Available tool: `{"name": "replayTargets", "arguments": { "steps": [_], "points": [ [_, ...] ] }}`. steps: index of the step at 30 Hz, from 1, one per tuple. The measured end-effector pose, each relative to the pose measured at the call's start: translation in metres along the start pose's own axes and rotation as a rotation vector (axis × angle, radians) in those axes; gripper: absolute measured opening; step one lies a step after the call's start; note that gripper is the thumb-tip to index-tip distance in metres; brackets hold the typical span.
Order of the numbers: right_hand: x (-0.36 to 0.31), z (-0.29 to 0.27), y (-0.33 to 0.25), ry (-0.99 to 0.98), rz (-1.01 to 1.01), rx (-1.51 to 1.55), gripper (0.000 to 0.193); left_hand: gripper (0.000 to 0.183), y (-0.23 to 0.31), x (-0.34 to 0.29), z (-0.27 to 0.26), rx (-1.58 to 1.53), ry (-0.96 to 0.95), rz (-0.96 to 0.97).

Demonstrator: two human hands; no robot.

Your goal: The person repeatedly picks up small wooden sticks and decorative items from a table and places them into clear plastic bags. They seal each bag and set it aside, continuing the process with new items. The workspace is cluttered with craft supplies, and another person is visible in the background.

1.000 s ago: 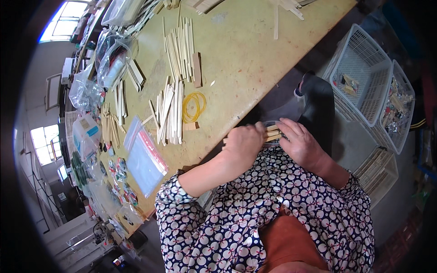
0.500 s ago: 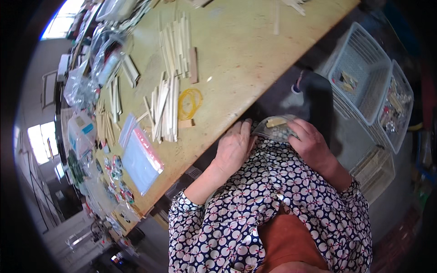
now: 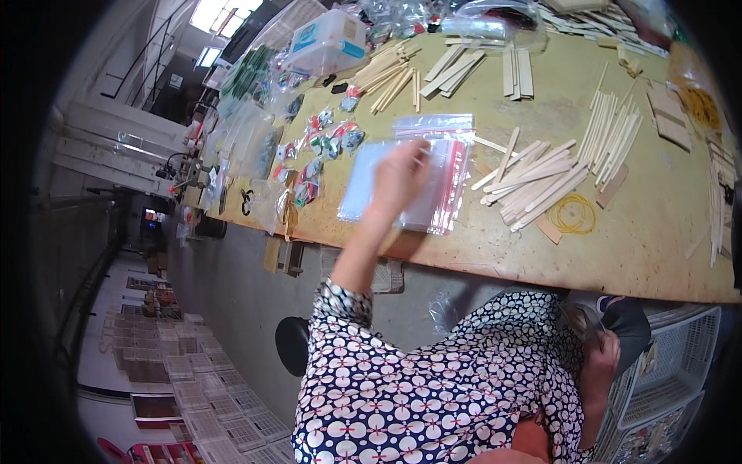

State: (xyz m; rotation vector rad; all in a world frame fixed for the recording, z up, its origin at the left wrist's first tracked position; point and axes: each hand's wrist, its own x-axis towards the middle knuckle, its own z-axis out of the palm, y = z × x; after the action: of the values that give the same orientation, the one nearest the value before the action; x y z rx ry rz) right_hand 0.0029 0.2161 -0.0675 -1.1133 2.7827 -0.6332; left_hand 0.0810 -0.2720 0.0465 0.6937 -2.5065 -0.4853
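Observation:
My left hand (image 3: 400,174) is over a stack of clear zip bags (image 3: 367,182) with red-edged tops on the table. Its fingers look curled, but motion blur hides whether anything is between them. Low at the right, by my lap, my right hand (image 3: 601,356) is closed on a clear plastic bag (image 3: 581,321); its contents do not show clearly. Right of the zip bags lies a pile of flat wooden sticks (image 3: 533,185), with yellow rubber bands (image 3: 573,214) beside it.
More thin sticks (image 3: 610,135) lie farther right. Small packets (image 3: 325,135) and a lidded plastic box (image 3: 328,42) occupy the table's left and back. A black round stool (image 3: 292,346) stands on the floor, and white plastic baskets (image 3: 680,356) are at lower right.
The view has swung left. My left hand has left the bag at my lap and moved up over the zip bags; my right hand stays low with the bag.

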Motion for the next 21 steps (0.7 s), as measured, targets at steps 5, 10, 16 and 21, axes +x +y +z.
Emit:
{"name": "replayTargets", "arguments": {
  "steps": [5,10,16,21],
  "points": [
    [0.002,-0.008,0.003,-0.035,-0.037,-0.01,0.016,0.036,-0.188,0.044,-0.026,0.557,0.123,-0.204],
    [0.007,-0.017,-0.004,-0.009,0.021,0.033,0.018,0.039,-0.248,0.074,-0.032,0.54,0.064,-0.332],
    [-0.004,-0.02,0.011,0.069,-0.033,-0.051,0.017,0.013,-0.186,0.062,-0.057,-1.053,0.014,-0.338],
    [-0.004,-0.04,0.0,0.089,-0.036,-0.073,0.012,0.029,0.07,-0.031,0.003,-1.003,-0.226,-0.108]
  ]
}}
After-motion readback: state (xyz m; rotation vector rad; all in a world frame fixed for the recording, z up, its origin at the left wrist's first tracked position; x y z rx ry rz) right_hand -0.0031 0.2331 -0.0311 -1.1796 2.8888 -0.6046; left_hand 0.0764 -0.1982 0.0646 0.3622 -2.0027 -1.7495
